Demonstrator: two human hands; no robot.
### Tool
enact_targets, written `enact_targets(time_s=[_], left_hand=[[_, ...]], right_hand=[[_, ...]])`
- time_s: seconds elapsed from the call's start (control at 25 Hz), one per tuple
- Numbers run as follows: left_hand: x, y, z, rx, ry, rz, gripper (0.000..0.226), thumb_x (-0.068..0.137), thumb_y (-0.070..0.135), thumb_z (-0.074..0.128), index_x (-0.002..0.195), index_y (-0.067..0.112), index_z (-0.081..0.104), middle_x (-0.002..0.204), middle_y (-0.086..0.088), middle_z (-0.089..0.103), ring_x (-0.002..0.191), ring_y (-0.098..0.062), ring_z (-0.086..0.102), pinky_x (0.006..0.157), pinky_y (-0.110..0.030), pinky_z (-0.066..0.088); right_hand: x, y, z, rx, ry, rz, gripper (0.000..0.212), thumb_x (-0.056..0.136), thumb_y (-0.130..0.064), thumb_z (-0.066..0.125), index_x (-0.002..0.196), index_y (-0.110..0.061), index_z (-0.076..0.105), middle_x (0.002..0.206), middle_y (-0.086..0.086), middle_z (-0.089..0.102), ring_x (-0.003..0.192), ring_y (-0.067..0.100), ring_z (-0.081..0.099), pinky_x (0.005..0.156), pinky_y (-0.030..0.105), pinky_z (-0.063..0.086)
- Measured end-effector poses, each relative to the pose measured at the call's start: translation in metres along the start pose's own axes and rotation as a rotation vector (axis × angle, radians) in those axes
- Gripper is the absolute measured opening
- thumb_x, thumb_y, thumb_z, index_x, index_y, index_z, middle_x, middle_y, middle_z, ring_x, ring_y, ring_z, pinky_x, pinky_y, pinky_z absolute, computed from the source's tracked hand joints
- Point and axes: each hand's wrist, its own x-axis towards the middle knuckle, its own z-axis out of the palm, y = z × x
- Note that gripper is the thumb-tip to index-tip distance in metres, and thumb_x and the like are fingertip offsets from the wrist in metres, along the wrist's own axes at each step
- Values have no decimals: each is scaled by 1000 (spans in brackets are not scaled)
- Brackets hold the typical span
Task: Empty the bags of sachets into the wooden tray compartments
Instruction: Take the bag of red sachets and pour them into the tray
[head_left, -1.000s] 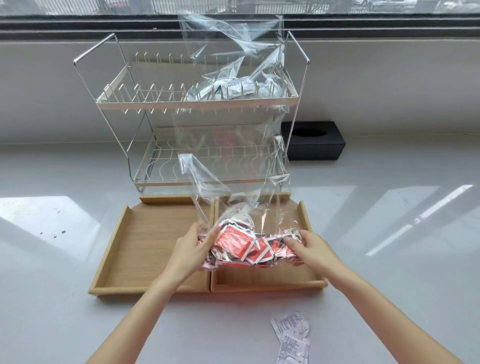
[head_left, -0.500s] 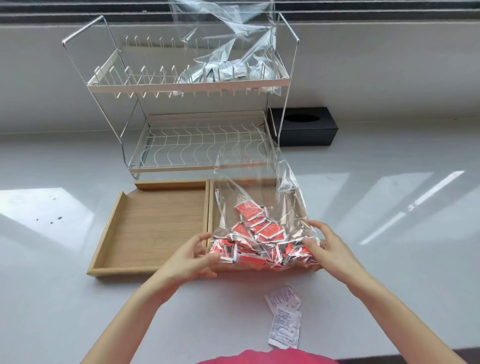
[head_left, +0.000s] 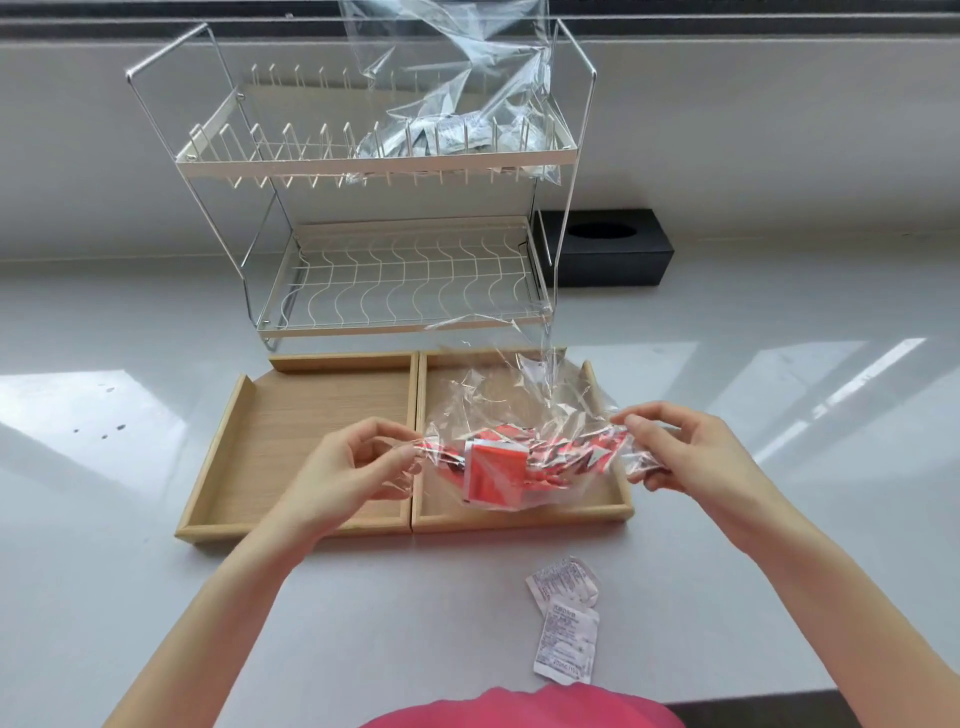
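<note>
Your left hand and right hand each pinch an end of the clear bag of red sachets, holding it just above the right compartment of the wooden tray. The tray's left compartment lies beside it.

A pale grey glossy surface carries a two-compartment wooden tray mid-surface, a two-tier white wire rack behind it, a black rectangular box toward the far edge, and two white printed sachets near the front edge.
</note>
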Motion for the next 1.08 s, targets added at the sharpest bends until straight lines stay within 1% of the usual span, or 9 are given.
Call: enact_targets(time_s=[0.08, 0.2, 0.32, 0.4, 0.48, 0.56, 0.72, 0.88, 1.08], left_hand=[[3, 6, -2, 13, 75, 62, 15, 87, 2, 53, 81, 13, 61, 62, -5, 61, 46, 0, 57, 49, -15, 53], [4, 15, -7, 54, 163, 164, 16, 87, 5, 52, 81, 16, 62, 64, -7, 59, 47, -2, 56, 48, -18, 54], [3, 26, -11, 86, 225, 255, 19, 88, 7, 51, 81, 20, 64, 57, 4, 60, 42, -5, 52, 48, -22, 54], [3, 35, -14, 86, 242, 296, 22, 88, 8, 50, 80, 23, 63, 53, 10, 60, 40, -6, 48, 46, -21, 53], [2, 42, -15, 74, 256, 320, 22, 89, 8, 49, 80, 21, 64, 51, 12, 57, 39, -6, 45, 45, -20, 51], [1, 52, -16, 65, 268, 353, 20, 90, 8, 48, 82, 17, 64, 51, 11, 55, 39, -6, 44, 44, -19, 51], [1, 71, -20, 18, 308, 403, 21, 91, 10, 47, 82, 17, 64, 49, 12, 53, 37, -6, 43, 43, -17, 49], [-1, 99, -28, -51, 332, 475, 20, 92, 12, 46, 83, 16, 64, 48, 13, 51, 37, -6, 42, 42, -16, 46], [-1, 131, -41, -72, 371, 558, 24, 93, 13, 44, 80, 19, 64, 45, 15, 49, 37, -5, 43, 44, -15, 47]], right_hand=[[2, -8, -1, 11, 16, -33, 18, 90, -13, 51, 82, -16, 67, 67, 4, 51, 39, 2, 53, 46, 12, 45], [3, -19, -4, 59, 43, -63, 19, 91, -13, 50, 82, -15, 67, 64, 1, 46, 38, 2, 49, 47, 9, 46], [3, -31, -8, 125, 82, -91, 21, 91, -14, 50, 79, -16, 67, 55, -8, 51, 38, 2, 45, 47, 9, 46], [3, -40, -11, 135, 88, -125, 19, 90, -15, 50, 81, -16, 67, 58, -5, 50, 39, 3, 45, 47, 10, 45], [3, -50, -14, 134, 94, -158, 18, 90, -16, 50, 84, -15, 67, 64, 0, 46, 40, 3, 46, 47, 10, 45], [4, -59, -16, 139, 108, -189, 18, 91, -16, 50, 83, -16, 67, 64, -1, 43, 40, 3, 45, 48, 10, 45], [6, -80, -15, 172, 113, -262, 19, 90, -16, 51, 81, -18, 68, 59, -5, 43, 41, 4, 44, 48, 10, 44], [8, -110, -16, 243, 124, -364, 21, 91, -16, 51, 79, -19, 68, 47, -14, 45, 42, 3, 41, 46, 10, 42], [10, -144, -17, 259, 105, -476, 22, 91, -16, 51, 78, -20, 68, 46, -15, 47, 43, 3, 42, 46, 11, 42]])
